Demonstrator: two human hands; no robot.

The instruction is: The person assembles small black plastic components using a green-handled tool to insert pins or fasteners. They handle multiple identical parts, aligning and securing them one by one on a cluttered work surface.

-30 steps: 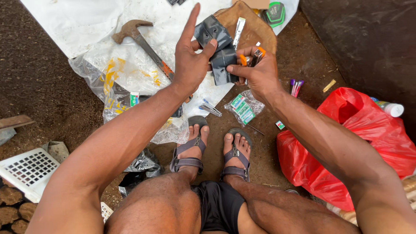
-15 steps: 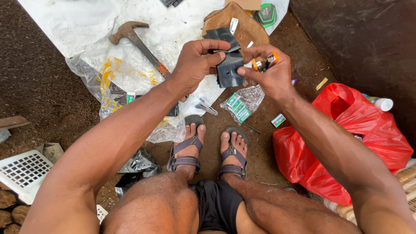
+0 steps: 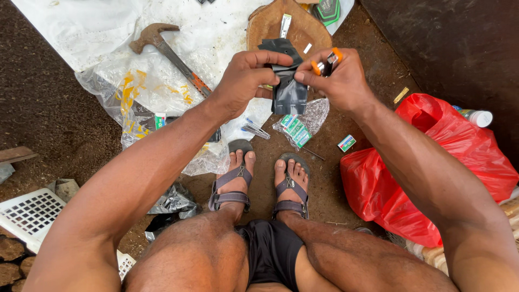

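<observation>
Head view, steeply downward, close

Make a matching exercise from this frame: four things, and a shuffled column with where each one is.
Things:
1. hammer
2. black sheet piece
3. red plastic bag
4. white grid tray

Places:
A. on the ground by the person's right arm
B. at the picture's lower left edge, by the left arm
C. lying on the white sheet, up left
D. held between the left hand and right hand

Pairs: 1-C, 2-D, 3-A, 4-B
</observation>
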